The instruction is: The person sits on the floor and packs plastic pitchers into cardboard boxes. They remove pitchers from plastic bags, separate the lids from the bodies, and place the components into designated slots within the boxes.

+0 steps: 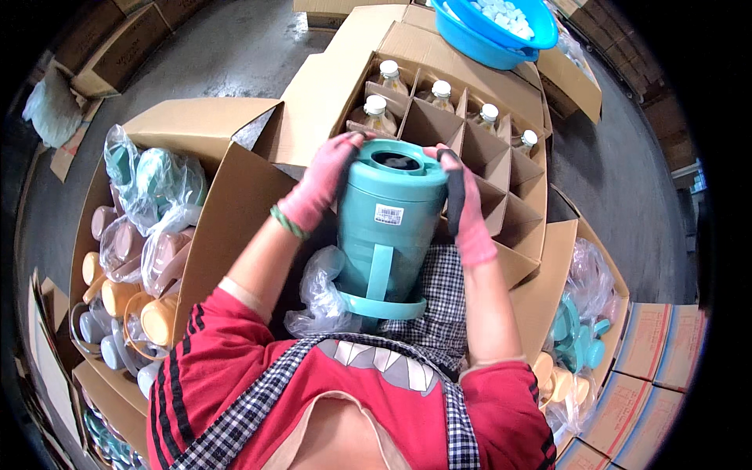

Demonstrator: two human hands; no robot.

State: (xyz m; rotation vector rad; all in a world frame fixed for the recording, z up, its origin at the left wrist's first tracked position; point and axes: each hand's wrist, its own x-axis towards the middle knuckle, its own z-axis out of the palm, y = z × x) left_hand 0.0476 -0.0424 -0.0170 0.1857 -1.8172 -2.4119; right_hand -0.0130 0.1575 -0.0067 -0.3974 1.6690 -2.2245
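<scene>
A teal plastic jug (388, 254) with a side handle and a small white label stands in front of my body. Its round top piece has an opening that looks dark inside. My left hand (325, 176), in a pink and dark glove, grips the left of the top rim. On the opposite side, my right hand (464, 200), gloved alike, closes on the rim with its thumb over the edge. Beside the jug's lower left is a crumpled clear plastic bag (321, 294). Just beyond the jug is a divided carton (501, 200) with several white-capped glass bottles (441, 95) in its far compartments.
At left, an open carton (227, 204) holds coloured plastic jug parts and bagged pieces. Another carton (599, 274) with teal and yellow parts is at right. Blue basins (470, 47) with small pale pieces sit at the far right. Printed boxes (646, 337) are stacked lower right.
</scene>
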